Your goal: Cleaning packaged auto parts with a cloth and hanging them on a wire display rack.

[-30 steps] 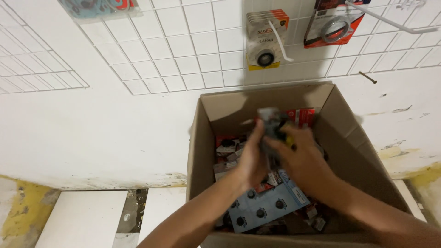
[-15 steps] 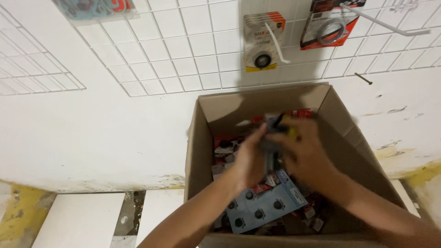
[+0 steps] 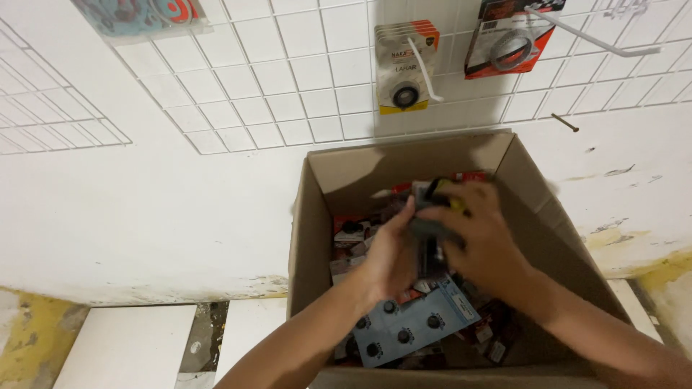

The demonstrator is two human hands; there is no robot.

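A dark packet [image 3: 431,229], blurred, sits between both hands above the middle of an open cardboard box [image 3: 317,216]. A yellow patch shows at its top edge; what kind of goods it holds cannot be made out.

The left hand [image 3: 393,256] comes in from the lower left, its fingers curled against the left side of the packet, thumb pointing up along it. The right hand [image 3: 479,234] comes from the lower right, its fingers bent over the top and right side of the packet, closed on it. Both hands are inside the box, above its contents.

Beneath the hands lies a blue card [image 3: 411,328] carrying several small dark round parts, resting on a heap of small red, white and black packets [image 3: 349,234] that fills the box bottom.

The box stands against a white wall [image 3: 144,216] with stained, peeling paint low down. Above it a white wire grid [image 3: 288,79] is fixed to the wall. On the grid hang a stack of yellow-and-white carded packs [image 3: 404,65] on a white hook and, to the right, a red-and-black pack [image 3: 508,36] holding a ring. A bare white hook [image 3: 595,36] juts out at the far right.
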